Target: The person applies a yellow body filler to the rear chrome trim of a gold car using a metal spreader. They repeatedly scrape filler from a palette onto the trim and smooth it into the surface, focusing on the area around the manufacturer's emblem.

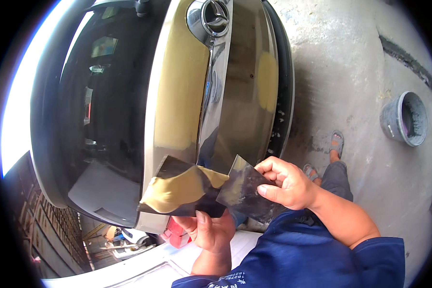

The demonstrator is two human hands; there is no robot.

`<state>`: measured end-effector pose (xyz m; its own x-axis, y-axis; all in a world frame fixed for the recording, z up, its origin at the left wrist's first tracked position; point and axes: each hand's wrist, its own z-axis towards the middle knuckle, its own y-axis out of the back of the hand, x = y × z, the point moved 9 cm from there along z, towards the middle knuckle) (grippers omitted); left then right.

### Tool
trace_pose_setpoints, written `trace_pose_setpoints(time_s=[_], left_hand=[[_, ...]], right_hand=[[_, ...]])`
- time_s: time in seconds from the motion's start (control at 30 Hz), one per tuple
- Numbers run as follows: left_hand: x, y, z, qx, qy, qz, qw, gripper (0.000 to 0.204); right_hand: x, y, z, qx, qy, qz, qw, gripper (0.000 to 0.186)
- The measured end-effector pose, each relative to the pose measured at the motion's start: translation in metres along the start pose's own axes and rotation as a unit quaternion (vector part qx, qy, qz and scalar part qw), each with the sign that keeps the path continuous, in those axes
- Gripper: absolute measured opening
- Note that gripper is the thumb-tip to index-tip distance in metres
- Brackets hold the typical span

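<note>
My left hand (207,228) grips a dark flat plate (211,201) bearing a thick, smooth smear of yellow paste (173,189) from below. My right hand (283,185) pinches a thin, dark square spreader (240,189) streaked with dull yellow, its left corner beside or over the plate's right end; contact is unclear. Just beyond both hands is a vehicle's bronze-grey rear panel (245,125), with a broad yellow filler patch (175,105), a smaller oval patch (266,81), a chrome strip (216,96) and a round chrome emblem (211,19).
The dark rear window (105,134) fills the left. A grey bucket (391,122) stands on the concrete floor (336,81) at right, near a dark crack or channel (403,60). My sandalled feet (336,141) are below me. A rusty grille (48,216) and clutter (125,240) show lower left.
</note>
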<state>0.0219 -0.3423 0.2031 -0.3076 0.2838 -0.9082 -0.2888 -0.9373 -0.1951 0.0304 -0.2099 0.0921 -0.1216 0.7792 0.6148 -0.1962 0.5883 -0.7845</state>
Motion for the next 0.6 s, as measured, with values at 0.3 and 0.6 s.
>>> trace_pose_setpoints(time_s=[0.3,0.6], left_hand=[[-0.016,-0.022,-0.019,0.169,0.032,0.315,0.933,0.040],[0.003,0.040,-0.042,0.033,0.208,0.049,0.976,0.040]], right_hand=[[0.044,-0.029,-0.011,0.035,0.041,-0.055,0.997,0.031],[0.127,-0.090,-0.041,0.204,0.315,-0.325,0.868,0.042]])
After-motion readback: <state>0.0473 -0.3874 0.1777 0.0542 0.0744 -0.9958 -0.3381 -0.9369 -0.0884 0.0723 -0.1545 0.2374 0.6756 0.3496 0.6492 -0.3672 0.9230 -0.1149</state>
